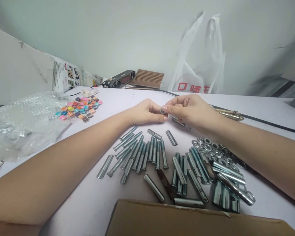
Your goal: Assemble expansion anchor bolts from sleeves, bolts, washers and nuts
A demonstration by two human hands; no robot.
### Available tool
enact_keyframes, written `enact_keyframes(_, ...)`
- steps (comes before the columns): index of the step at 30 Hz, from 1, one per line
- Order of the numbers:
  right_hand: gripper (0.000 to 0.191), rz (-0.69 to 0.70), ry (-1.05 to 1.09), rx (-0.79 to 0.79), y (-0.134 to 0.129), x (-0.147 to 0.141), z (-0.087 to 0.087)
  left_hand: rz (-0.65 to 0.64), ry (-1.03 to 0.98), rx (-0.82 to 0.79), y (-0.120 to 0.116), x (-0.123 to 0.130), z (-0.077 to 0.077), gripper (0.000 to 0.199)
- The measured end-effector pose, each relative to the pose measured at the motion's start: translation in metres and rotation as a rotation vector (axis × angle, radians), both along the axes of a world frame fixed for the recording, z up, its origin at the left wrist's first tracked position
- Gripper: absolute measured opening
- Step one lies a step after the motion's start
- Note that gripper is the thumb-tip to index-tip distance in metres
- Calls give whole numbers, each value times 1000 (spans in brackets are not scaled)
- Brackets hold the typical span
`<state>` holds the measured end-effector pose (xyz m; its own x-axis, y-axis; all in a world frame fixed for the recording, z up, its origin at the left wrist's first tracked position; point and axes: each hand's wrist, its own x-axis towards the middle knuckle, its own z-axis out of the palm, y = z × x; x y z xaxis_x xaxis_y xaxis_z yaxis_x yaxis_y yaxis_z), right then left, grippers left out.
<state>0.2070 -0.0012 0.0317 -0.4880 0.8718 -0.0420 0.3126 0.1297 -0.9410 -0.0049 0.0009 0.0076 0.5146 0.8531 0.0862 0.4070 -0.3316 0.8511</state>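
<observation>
My left hand [148, 113] and my right hand [193, 109] meet over the middle of the table, fingertips pinched together. Between them sits a small round metal part [163, 111], a nut or washer by its look, mostly covered by fingers. Just under my right hand lie a metal sleeve [178, 121] and a single washer [189, 129]. Closer to me, several bolts [140, 157] with flared ends are spread in a row. Loose metal sleeves [154, 187] lie among them. A heap of nuts and washers [207, 147] rests below my right forearm.
A cardboard box [186, 219] takes up the near edge. Clear plastic bags [27, 121] and colourful small discs [81, 106] lie at left. Assembled brass-coloured anchor bolts [227, 113] lie at right beside a black cable [272, 123]. A white plastic bag [201, 62] stands at the back.
</observation>
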Motion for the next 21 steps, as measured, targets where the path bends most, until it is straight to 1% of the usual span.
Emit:
enact_keyframes(2,46,-13,-12,76,2,1,-2,0,2,4,0,0,0,39)
enact_keyframes(3,44,-13,-15,142,3,2,-4,-1,0,10,0,0,-1,39)
enact_keyframes(6,33,28,-21,407,6,3,-8,-1,-16,21,1,1,-2,39)
enact_keyframes(8,27,45,-27,502,8,3,-11,-1,-28,9,1,1,-2,39)
enact_keyframes(11,26,38,-84,507,9,4,-14,6,-41,-31,1,1,-2,37)
enact_keyframes(16,34,16,-119,541,11,3,-22,14,-63,-70,-1,1,1,33)
enact_keyframes(19,38,6,-108,524,10,2,-26,22,-25,-82,-1,1,2,32)
enact_keyframes(21,38,0,-101,512,8,2,-27,25,6,-81,-1,2,2,32)
